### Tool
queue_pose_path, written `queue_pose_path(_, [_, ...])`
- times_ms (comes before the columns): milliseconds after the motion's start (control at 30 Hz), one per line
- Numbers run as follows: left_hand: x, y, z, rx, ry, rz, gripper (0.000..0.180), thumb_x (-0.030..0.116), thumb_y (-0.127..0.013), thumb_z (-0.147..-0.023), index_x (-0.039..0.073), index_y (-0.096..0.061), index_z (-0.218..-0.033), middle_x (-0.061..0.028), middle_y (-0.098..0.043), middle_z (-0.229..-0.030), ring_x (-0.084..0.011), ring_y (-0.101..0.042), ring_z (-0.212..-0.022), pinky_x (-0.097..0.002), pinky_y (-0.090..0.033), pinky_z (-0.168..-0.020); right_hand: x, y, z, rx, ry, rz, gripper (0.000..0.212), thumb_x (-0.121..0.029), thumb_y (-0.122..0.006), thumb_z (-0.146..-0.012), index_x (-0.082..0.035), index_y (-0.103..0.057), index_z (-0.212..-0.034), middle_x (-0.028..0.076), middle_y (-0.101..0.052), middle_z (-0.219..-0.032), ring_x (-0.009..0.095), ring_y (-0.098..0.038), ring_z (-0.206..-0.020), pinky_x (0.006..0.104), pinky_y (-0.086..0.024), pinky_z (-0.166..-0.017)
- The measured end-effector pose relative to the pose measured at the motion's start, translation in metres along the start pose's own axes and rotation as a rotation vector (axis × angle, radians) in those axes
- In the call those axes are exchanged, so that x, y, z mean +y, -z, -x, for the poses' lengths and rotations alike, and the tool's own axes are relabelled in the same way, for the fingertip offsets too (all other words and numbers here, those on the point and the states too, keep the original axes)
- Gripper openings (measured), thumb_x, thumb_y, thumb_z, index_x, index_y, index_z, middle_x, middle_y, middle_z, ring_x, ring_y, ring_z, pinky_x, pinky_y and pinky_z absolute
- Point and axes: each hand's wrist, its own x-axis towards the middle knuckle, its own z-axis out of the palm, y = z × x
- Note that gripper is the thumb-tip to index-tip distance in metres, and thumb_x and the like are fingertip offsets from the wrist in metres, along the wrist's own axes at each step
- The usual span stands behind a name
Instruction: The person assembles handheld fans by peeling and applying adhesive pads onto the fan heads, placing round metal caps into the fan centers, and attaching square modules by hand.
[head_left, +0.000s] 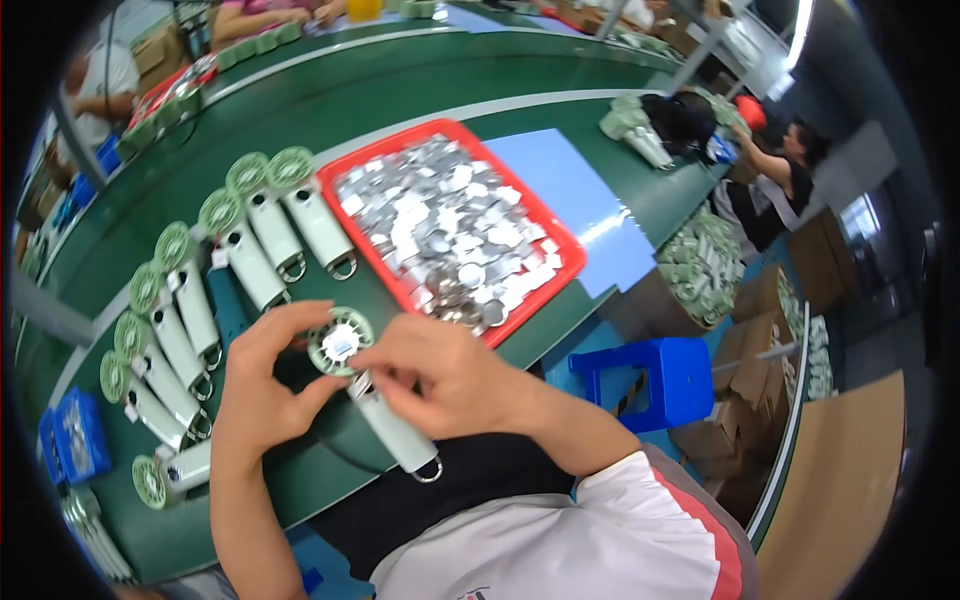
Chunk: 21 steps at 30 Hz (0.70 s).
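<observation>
A pale green handheld fan body [395, 430] with a metal ring at its handle end is held over the near edge of the green table. My left hand [262, 385] curves around its round, slotted head, thumb and fingers on opposite rims. A silvery disc shows in the middle of that head. My right hand [445, 375] is closed in a pinch by the head's right side and neck; whatever its fingertips hold is hidden. Several similar fan bodies [318, 225] lie in a slanting row to the left, with a teal tool handle [226, 300] among them.
A red tray [536, 306] piled with small silvery pieces [430, 215] stands ahead, beside a blue sheet [550, 180]. A blue bin [82, 440] sits far left. Right of the table are a blue stool [680, 380], a carton of green parts [702, 265] and a seated person [785, 170].
</observation>
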Motion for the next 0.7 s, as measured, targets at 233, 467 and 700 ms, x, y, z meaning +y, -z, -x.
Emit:
queue_pose_path(233, [0.003,0.002,-0.001,-0.018,-0.021,-0.020,0.068,0.005,-0.095,-0.069,0.003,-0.072,-0.133,-0.0142,-0.076,-0.129,-0.0297,-0.076,-0.112,-0.0373,-0.062,-0.087,-0.001,-0.019,0.014,0.101,0.048,0.130,0.030,-0.010,-0.088,-0.088,-0.003,-0.077,-0.114,0.007,-0.069,-0.092,0.016,-0.067,-0.067,0.0285,-0.053,-0.055])
queue_pose_path(467, [-0.001,0.000,-0.009,-0.035,-0.040,-0.024,0.070,0.016,-0.097,-0.071,0.005,-0.072,-0.136,-0.0097,-0.077,-0.132,-0.0261,-0.074,-0.115,-0.0371,-0.059,-0.091,-0.006,-0.011,0.014,0.152,-0.009,0.181,0.039,-0.005,-0.090,-0.083,-0.007,-0.080,-0.121,0.006,-0.070,-0.095,0.009,-0.065,-0.064,0.0242,-0.054,-0.052])
queue_pose_path(700, [0.001,0.001,-0.005,-0.029,-0.030,0.018,0.071,0.011,-0.096,-0.075,0.006,-0.070,-0.141,-0.0112,-0.076,-0.129,-0.0252,-0.076,-0.111,-0.0355,-0.062,-0.089,-0.012,-0.002,0.002,0.130,-0.084,0.144,0.032,0.006,-0.080,-0.087,-0.002,-0.079,-0.118,0.007,-0.073,-0.098,0.007,-0.068,-0.068,0.0218,-0.052,-0.052])
